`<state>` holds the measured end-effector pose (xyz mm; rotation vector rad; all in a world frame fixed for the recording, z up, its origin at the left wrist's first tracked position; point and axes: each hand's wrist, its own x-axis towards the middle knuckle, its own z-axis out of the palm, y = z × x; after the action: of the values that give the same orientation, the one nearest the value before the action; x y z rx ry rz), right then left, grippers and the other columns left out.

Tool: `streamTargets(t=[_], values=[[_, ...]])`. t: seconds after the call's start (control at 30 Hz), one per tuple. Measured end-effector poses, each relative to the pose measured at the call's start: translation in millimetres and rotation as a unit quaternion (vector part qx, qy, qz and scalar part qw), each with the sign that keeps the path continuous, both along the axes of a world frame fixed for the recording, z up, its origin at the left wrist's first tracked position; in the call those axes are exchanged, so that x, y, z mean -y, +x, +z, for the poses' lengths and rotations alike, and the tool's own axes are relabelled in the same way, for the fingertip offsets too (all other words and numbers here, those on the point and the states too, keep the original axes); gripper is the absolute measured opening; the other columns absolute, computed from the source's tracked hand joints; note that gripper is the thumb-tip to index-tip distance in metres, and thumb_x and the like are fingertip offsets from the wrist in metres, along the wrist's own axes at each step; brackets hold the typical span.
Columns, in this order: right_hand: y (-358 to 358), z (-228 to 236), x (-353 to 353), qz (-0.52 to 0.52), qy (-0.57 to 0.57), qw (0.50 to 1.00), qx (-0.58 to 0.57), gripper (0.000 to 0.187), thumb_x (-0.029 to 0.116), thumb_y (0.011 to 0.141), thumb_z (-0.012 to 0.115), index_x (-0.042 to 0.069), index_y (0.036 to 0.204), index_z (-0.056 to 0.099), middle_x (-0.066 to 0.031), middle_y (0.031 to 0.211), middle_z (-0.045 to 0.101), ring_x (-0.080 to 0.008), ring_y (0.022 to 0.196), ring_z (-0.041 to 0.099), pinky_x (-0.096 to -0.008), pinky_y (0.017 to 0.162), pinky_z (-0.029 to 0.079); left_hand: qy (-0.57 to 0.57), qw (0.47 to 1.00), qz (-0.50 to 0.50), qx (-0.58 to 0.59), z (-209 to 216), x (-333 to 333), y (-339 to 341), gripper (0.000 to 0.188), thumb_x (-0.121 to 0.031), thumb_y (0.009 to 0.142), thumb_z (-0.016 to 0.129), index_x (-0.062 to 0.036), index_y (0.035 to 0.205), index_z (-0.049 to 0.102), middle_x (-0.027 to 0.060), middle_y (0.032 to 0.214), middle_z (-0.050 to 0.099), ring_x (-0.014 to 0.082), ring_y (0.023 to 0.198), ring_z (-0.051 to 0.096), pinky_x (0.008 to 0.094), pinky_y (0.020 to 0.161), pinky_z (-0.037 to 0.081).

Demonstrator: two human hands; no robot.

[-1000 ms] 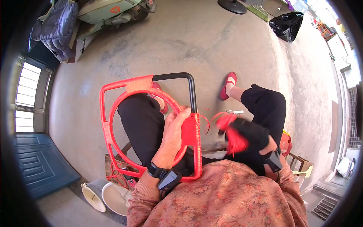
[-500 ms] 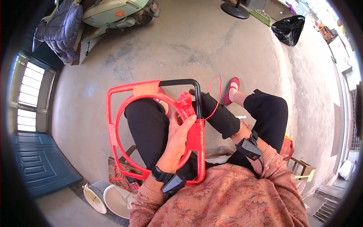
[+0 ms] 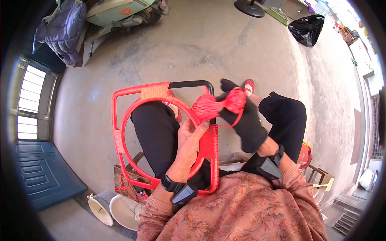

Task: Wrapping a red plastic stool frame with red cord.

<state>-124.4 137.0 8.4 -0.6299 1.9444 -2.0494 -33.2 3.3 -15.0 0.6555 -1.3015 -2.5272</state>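
Note:
A rounded rectangular frame with a ring inside it (image 3: 120,141) lies over my lap, mostly wrapped in red cord. Its far right corner (image 3: 191,84) shows bare black tube. My bare left hand (image 3: 189,138) grips the frame where the ring meets the wrapped right side, thumb on top. In a black glove, my right hand (image 3: 246,118) is closed on a bundle of red cord (image 3: 217,107), pinched in at its middle. The bundle crosses the frame's right bar, and a loop of cord hangs below it. Some gloved fingers are hidden behind the bundle.
Below the frame, a wooden stool or crate (image 3: 134,176) holds loose red cord. Two pale buckets (image 3: 122,211) stand at the lower left. A scooter (image 3: 120,16) is at the far left; a black plastic bag (image 3: 307,30) and a green broom (image 3: 277,16) lie far right.
My right hand has moved up and turned, and it now holds the cord bundle, which stretches to the right across the bar. My left hand and the frame have barely moved.

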Motion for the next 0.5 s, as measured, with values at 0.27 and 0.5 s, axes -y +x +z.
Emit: streamTargets(t=[0.27,0.5], values=[[-4,14,-137,-0.006,0.391,0.906,-0.164,0.013,0.007,0.079,0.066,0.000,0.089,0.062,-0.0097,0.084,0.065,-0.0221,0.077,0.064,-0.0358,0.070,0.050,0.079,0.984,-0.138,0.080,1,8,9,0.011,-0.015,0.091,0.061,-0.0044,0.092,0.060,0.0047,0.081,0.065,0.0104,0.068,0.062,0.0240,0.061,0.051],[-27,-11,-284,-0.261,-0.162,0.939,0.158,0.026,0.017,0.088,0.059,0.003,0.110,0.057,-0.0050,0.096,0.060,-0.0150,0.093,0.058,-0.0306,0.083,0.047,0.090,0.981,-0.149,0.084,5,8,6,0.011,-0.015,0.090,0.062,-0.0044,0.091,0.059,0.0065,0.079,0.065,0.0130,0.066,0.063,0.0249,0.060,0.051]])
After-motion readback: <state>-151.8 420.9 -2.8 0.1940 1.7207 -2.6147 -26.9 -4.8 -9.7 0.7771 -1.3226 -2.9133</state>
